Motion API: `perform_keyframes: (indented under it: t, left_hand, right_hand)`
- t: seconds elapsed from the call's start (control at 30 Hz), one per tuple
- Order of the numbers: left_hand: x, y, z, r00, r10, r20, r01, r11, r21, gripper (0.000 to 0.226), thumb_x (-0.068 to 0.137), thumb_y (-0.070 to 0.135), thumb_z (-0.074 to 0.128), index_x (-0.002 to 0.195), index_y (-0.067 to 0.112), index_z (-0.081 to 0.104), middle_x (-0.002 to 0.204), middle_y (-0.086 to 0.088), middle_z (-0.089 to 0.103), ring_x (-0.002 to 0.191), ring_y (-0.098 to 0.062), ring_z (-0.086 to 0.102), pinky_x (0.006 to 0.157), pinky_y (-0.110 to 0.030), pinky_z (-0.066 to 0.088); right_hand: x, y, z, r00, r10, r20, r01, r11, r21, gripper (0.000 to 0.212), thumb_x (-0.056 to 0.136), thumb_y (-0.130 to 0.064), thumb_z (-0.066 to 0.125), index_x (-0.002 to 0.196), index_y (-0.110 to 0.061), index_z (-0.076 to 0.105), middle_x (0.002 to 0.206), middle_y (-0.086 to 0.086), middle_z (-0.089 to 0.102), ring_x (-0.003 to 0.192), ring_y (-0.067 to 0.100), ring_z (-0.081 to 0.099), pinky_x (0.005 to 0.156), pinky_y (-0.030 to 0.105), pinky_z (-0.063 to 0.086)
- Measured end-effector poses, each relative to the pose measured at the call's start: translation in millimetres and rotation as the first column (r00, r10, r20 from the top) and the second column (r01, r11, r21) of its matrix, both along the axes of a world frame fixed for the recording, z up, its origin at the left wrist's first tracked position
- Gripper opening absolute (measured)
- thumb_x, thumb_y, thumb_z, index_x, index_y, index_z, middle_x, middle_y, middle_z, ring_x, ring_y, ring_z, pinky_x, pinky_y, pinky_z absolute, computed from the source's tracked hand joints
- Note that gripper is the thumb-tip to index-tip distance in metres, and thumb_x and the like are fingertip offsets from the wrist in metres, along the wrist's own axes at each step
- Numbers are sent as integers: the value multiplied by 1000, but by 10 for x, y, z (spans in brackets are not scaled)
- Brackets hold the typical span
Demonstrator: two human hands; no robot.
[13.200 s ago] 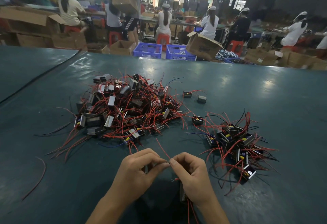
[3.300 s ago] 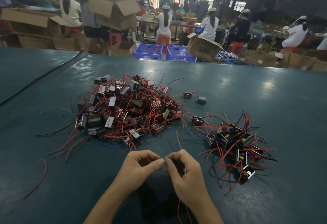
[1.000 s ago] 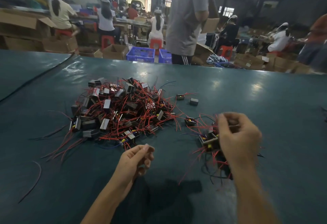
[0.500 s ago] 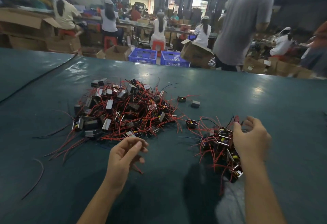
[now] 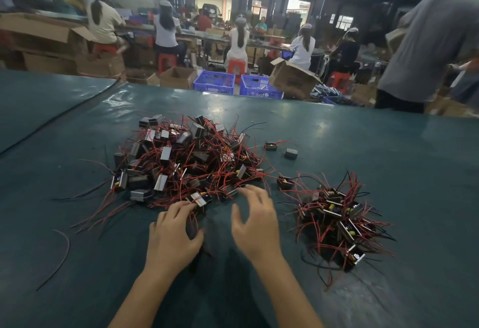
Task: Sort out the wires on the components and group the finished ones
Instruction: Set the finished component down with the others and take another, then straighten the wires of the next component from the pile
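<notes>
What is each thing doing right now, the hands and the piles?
Big pile of components, heaped, wires tangled.
Small pile of components, grouped apart on the right.
Left hand, open, fingertips at the big pile's near edge.
Right hand, open, fingers spread, holding nothing.
Loose wire, lying alone, curved.

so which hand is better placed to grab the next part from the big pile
Left hand, likely: its fingertips touch a silver-black block component at the red-wired pile's near edge; right hand hovers open.
</notes>
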State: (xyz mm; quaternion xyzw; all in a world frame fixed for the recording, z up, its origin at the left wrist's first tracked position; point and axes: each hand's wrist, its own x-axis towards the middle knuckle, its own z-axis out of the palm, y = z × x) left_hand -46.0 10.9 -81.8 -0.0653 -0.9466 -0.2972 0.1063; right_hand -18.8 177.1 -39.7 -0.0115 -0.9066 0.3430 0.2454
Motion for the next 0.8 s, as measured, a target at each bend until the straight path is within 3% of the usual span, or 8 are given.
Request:
perform_keyframes:
  t: [0.17,0.23,0.3,0.4,0.47,0.57,0.67,0.8]
  left_hand:
    - [2,1,-8,999,-51,-10,52,991,122,46,81,16,71,125,19,61,132,7,51,117,-20,52,97,-43,45]
    - [-3,-21,-21,997,-83,-7,83,979,188,46,83,14,70,128,16,60,136,6,47,118,-20,55,95,-36,48]
    - [-11,-37,-40,990,-143,19,137,974,180,52,86,14,67,137,18,53,152,6,34,130,-20,48,100,-32,43]
    - [-40,-50,-81,977,-197,84,196,980,24,70,90,22,61,152,27,30,164,5,-2,144,-21,30,111,-44,33]
    - [-51,-53,-90,975,-199,100,198,980,16,72,92,25,59,154,30,22,163,7,-10,146,-21,26,112,-49,33]
    - [-33,-40,-97,980,-194,52,187,976,113,65,92,23,61,150,30,32,163,11,3,144,-17,29,112,-50,33]
    - [-7,-6,-54,990,-139,-29,142,956,257,53,91,20,63,141,25,48,157,10,25,136,-11,37,110,-38,36]
    - [44,38,66,962,142,-234,-54,938,344,36,94,32,50,124,18,62,138,2,50,128,-19,45,107,-41,34]
  right_hand:
    - [-205,-309,-134,961,164,224,-189,978,93,39,97,-18,48,136,-20,50,136,-3,47,122,17,43,104,33,38]
    - [-305,-397,-150,929,168,330,-223,966,135,43,97,-18,47,140,-22,46,136,1,46,122,21,42,103,35,39]
    - [-385,-453,-168,906,141,399,-225,959,172,50,96,-17,47,145,-27,40,135,4,44,121,24,42,101,36,38]
    - [-464,-492,-172,915,95,393,-194,956,220,53,96,-16,48,145,-33,40,133,4,46,120,24,43,98,37,39]
    - [-483,-496,-169,935,82,344,-164,963,215,45,98,-17,46,140,-33,47,129,3,51,119,23,46,93,36,42]
    - [-461,-468,-175,960,65,271,-120,975,190,35,100,-20,43,131,-29,56,119,1,56,112,21,51,80,32,43]
    - [-362,-417,-196,980,20,196,-45,991,127,26,98,-25,44,120,-25,56,112,-2,57,102,18,55,77,33,48]
    - [-209,-260,-176,994,-73,83,87,980,-178,15,94,-25,49,105,-24,58,101,-8,60,86,12,58,72,30,50]
